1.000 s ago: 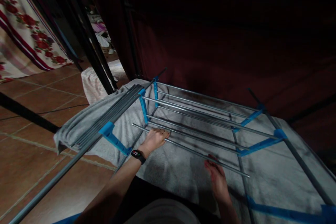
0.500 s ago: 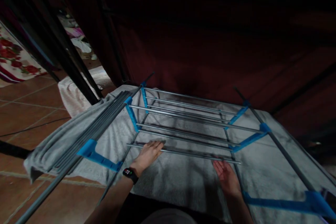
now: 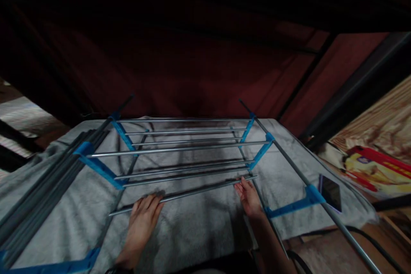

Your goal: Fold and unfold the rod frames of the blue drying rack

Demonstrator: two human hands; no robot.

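A loose grey metal rod (image 3: pixel 199 190) spans the gap in front of me, its right end farther from me than its left. My left hand (image 3: pixel 144 219) is closed over it near the left end, fingers draped across the top. Near the other end, my right hand (image 3: pixel 248 197) grips the rod between thumb and fingers. Around both hands stands a partly assembled rack of grey poles (image 3: pixel 290 162) with blue plastic brackets (image 3: pixel 102 170). Several crossbars (image 3: pixel 183 150) join the far brackets. The nearest blue bracket (image 3: pixel 290 206) on the right has no crossbar in it.
Under the rack lies a grey blanket (image 3: pixel 199 231). A bundle of grey tubes (image 3: pixel 48 188) rests along the left side. On the right are a phone (image 3: pixel 330 192), a red and yellow package (image 3: pixel 379 169) and a black cable (image 3: pixel 375 244). A dark red panel (image 3: pixel 192 81) rises behind.
My view has swung to the right, bringing the phone and package into sight. The rod's right end has shifted away from me relative to its left, and my right fingers now close on it.
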